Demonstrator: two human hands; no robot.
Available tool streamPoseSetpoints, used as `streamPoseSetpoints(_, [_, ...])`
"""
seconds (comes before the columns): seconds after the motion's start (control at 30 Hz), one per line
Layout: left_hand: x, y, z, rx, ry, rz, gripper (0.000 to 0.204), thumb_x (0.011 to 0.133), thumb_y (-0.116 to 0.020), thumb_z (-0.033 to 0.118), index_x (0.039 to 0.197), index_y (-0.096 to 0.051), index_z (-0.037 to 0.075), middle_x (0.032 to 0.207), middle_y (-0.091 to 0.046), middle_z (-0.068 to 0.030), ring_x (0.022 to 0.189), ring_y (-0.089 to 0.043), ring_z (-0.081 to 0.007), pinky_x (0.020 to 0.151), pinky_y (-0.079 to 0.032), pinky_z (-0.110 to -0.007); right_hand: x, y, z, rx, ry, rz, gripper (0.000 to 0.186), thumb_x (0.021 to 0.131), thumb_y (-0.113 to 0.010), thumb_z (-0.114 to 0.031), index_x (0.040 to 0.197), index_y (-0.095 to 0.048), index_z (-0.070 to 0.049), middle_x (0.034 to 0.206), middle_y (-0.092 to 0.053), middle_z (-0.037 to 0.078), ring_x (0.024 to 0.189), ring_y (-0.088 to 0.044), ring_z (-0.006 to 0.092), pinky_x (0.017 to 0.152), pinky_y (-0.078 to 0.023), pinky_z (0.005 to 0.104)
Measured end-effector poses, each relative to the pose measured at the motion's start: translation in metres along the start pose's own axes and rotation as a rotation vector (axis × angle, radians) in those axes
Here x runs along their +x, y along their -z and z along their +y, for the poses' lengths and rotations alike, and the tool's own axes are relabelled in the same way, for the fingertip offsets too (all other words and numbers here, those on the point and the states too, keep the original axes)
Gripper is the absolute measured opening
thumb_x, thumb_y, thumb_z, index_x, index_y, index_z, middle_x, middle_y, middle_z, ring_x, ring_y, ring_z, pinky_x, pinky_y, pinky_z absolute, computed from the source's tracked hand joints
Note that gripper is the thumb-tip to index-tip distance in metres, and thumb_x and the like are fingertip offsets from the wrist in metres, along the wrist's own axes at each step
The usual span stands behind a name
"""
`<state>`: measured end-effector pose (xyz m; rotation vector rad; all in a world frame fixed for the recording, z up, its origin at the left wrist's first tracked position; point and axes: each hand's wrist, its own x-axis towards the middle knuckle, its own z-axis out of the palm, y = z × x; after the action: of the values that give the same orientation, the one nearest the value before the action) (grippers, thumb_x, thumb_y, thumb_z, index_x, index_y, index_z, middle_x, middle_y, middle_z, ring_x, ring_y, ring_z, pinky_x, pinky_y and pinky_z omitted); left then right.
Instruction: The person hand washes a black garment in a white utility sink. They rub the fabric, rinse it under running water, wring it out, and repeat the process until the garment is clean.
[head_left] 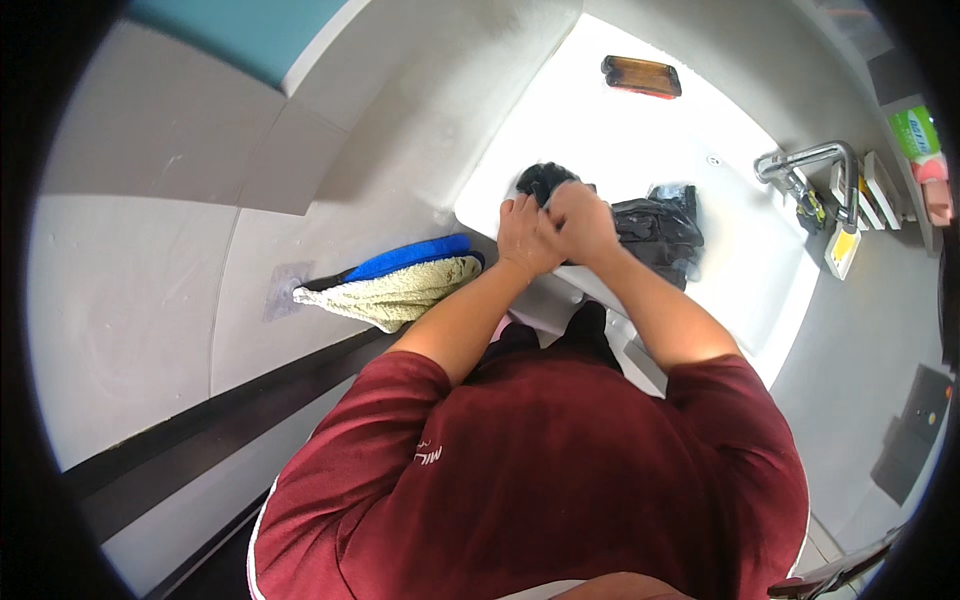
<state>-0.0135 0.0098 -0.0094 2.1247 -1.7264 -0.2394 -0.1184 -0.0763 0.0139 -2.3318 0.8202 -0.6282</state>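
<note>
Pulling too hard might have dragged the black cloth (660,232) over the near edge of the white sink (755,255). The 2 forearms (662,305) slanted inward, and the left hand (527,237) and right hand (585,224) met, fingers curled; how tight they held, I couldn't tell. The cloth lay in the sink, showing on both sides of them. Farther off sat a brown block (642,76).

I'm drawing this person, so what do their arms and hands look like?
The bare left hand and bare right hand wear no gloves. Dark maroon fabric sleeves end near the elbows, leaving the forearms bare. Thin white piping edges the left sleeve.
</note>
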Motion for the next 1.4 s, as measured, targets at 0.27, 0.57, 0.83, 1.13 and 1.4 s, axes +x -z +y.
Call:
streamPoseSetpoints(0.27, [0.003, -0.005, -0.008, -0.117, -0.256, 0.175, 0.034, 0.077, -0.073, 0.035, 0.094, -0.065, 0.007, 0.121, -0.056, -0.0127, 0.128, -0.042, -0.0360, 0.107, -0.029, -0.055, 0.040, 0.049, 0.115, -0.214, -0.458, 0.292, 0.024, 0.074, -0.069, -0.018, 0.094, -0.065, -0.004, 0.097, -0.067, 0.018, 0.092, -0.065, 0.0330, 0.084, -0.052, 0.0414])
streamPoseSetpoints(0.57, [0.056, 0.067, 0.039, 0.112, 0.101, -0.414, 0.088, 0.072, -0.075, 0.057, 0.137, -0.042, 0.008, 0.140, -0.048, -0.0159, 0.132, -0.040, -0.0345, 0.109, -0.025, -0.058, 0.042, 0.083, 0.105, 1.051, -0.763, 0.610, 0.052, 0.081, -0.054, 0.001, 0.133, -0.054, -0.001, 0.112, -0.063, 0.018, 0.090, -0.062, 0.0222, 0.077, -0.052, 0.0319])
streamPoseSetpoints(0.83, [0.045, -0.009, 0.015, 0.292, 0.096, -0.531, 0.088, 0.084, -0.053, 0.063, 0.155, -0.025, 0.018, 0.164, -0.005, -0.0103, 0.151, 0.002, -0.0343, 0.116, 0.003, -0.062, 0.020, 0.027, 0.041, -0.043, -0.507, -0.129, 0.035, 0.087, -0.063, -0.039, 0.082, -0.069, -0.005, 0.094, -0.068, 0.019, 0.102, -0.061, 0.0363, 0.083, -0.049, 0.0465])
streamPoseSetpoints(1.13, [0.048, 0.005, 0.036, 0.209, -0.036, -0.522, 0.074, 0.095, -0.050, 0.049, 0.153, -0.027, 0.008, 0.162, -0.019, -0.0081, 0.150, -0.011, -0.0286, 0.121, -0.014, -0.046, 0.059, 0.022, 0.134, -0.442, -0.001, 0.183, 0.029, 0.088, -0.059, -0.034, 0.082, -0.069, -0.008, 0.080, -0.067, 0.010, 0.084, -0.064, 0.0350, 0.069, -0.051, 0.0502])
streamPoseSetpoints(1.4, [0.050, 0.010, 0.037, 0.477, -0.065, -0.785, 0.065, 0.098, -0.031, 0.050, 0.155, -0.025, 0.018, 0.164, -0.011, -0.0063, 0.150, -0.007, -0.0348, 0.122, -0.007, -0.049, 0.007, 0.003, 0.059, 0.023, 0.121, 0.051, 0.022, 0.077, -0.065, -0.031, 0.079, -0.069, -0.009, 0.082, -0.067, 0.015, 0.078, -0.065, 0.0346, 0.067, -0.053, 0.0475])
